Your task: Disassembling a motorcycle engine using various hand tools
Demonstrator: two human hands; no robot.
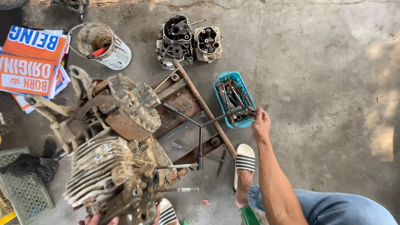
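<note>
Right hand point(260, 123) pinched on three-armed wrench point(201, 126); left hand point(98, 219) pressed against dirty engine point(110, 166), fingers barely seen. Engine partly stripped; studs left.

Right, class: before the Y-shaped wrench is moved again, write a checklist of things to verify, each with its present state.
1. Right hand grips one arm of the Y-shaped wrench: ok.
2. Left hand steadies the dirty engine at its lower edge: ok, only fingertips show.
3. Wrench socket seated on a fastener: cannot tell.
4. Long studs stick out of the engine beside the wrench: not ok, snag risk.
5. Blue tool basket within reach of the right hand: ok.
</note>
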